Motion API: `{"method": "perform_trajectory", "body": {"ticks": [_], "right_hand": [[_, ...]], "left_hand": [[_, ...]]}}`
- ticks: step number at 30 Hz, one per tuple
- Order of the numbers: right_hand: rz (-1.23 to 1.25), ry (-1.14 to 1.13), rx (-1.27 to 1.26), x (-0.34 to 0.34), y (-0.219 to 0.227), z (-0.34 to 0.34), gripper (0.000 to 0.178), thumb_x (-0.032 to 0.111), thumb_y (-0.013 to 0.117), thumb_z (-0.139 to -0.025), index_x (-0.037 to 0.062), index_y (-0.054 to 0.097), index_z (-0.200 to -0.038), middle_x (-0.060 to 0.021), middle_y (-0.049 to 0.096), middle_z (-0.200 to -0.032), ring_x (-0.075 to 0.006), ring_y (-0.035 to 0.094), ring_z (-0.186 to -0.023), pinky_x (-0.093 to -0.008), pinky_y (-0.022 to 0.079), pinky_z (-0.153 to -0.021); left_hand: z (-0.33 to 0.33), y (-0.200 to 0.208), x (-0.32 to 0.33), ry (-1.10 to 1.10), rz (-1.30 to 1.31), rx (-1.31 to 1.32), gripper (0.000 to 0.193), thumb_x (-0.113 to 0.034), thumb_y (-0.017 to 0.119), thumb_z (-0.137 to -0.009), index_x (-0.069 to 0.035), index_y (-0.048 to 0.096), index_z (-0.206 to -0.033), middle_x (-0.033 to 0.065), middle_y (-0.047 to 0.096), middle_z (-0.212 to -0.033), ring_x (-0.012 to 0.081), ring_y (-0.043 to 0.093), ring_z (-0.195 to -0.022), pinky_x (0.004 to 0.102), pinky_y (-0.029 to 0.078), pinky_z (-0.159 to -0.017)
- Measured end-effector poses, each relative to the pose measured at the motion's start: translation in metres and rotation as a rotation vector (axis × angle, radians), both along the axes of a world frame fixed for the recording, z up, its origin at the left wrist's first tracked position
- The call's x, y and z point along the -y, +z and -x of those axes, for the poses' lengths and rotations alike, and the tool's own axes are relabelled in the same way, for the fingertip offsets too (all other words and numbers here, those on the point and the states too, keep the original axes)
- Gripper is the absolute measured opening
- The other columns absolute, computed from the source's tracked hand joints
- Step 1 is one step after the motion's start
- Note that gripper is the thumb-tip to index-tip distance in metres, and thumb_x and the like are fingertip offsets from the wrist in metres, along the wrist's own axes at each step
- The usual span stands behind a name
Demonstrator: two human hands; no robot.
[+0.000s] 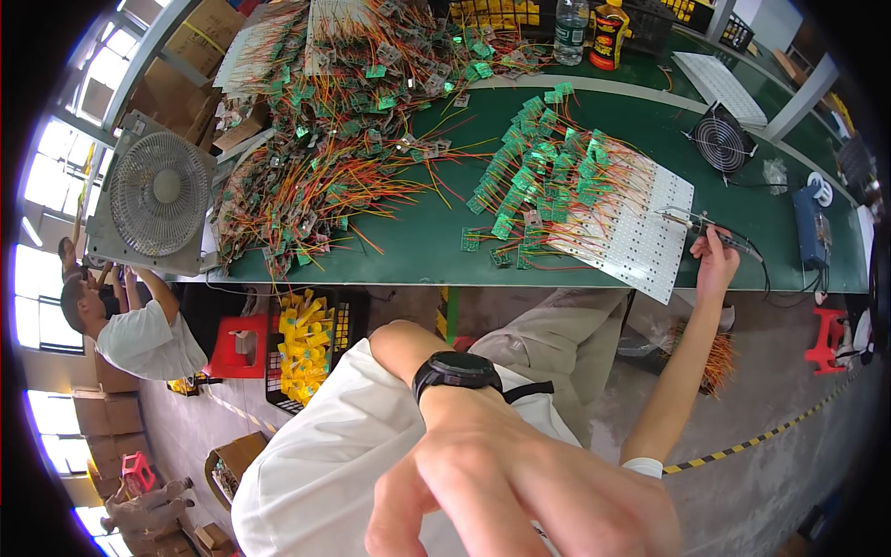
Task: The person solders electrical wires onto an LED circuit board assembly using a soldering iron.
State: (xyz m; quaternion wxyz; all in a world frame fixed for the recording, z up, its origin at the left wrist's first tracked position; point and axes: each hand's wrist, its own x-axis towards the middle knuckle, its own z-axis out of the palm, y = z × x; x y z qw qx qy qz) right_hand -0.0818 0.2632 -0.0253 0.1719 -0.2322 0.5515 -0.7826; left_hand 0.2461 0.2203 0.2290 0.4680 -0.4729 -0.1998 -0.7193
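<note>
My left hand (520, 473), with a black watch (458, 369) on its wrist, is raised close in front of me. Its fingers are apart and run toward the lower edge, where the tips are cut off; nothing shows in it. At the bench's right side my right hand (715, 260) is closed round a soldering iron (740, 243), whose metal end points left over a white perforated board (640, 237). Rows of small green circuit boards (529, 176) with red and yellow wires lie along that board's left part, several on the green bench top (418, 251).
A large heap of wired circuit boards (325, 186) covers the bench's left. Behind stand a water bottle (570, 32) and a yellow-black bottle (608, 35). At right are a small black fan (721, 144) and a blue box (810, 227). A crate of yellow parts (304, 343) stands below.
</note>
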Motion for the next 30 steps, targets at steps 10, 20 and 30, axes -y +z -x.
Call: {"method": "perform_trajectory", "body": {"ticks": [10,20,30], "right_hand": [[-0.014,-0.028,-0.013,-0.004,0.005,0.000,0.020,0.010,0.066,-0.088,-0.0043,0.063,-0.101,-0.0085,0.062,-0.071,-0.0155,0.059,-0.057,-0.0241,0.041,-0.052],[-0.014,-0.034,-0.010,-0.002,0.005,-0.002,0.020,0.010,0.065,-0.089,-0.0040,0.063,-0.103,-0.0084,0.063,-0.071,-0.0151,0.059,-0.057,-0.0242,0.041,-0.052],[-0.005,-0.036,-0.006,-0.005,0.004,0.002,0.020,0.011,0.065,-0.089,-0.0039,0.063,-0.102,-0.0086,0.063,-0.071,-0.0155,0.059,-0.056,-0.0233,0.041,-0.052]], "left_hand": [[-0.008,-0.006,-0.009,-0.065,0.064,-0.016,0.046,-0.028,0.035,-0.103,0.006,0.065,-0.111,0.0283,0.058,-0.116,0.0302,0.062,-0.098,0.0327,0.051,-0.077],[-0.027,-0.004,0.034,0.008,0.312,0.103,0.043,-0.027,0.037,-0.101,0.003,0.066,-0.110,0.0197,0.060,-0.123,0.0284,0.062,-0.107,0.0390,0.045,-0.089],[-0.039,0.021,0.058,0.799,0.210,0.064,0.029,-0.026,0.047,-0.095,-0.007,0.057,-0.114,0.0074,0.057,-0.122,0.0192,0.057,-0.109,0.0397,0.047,-0.087]]}}
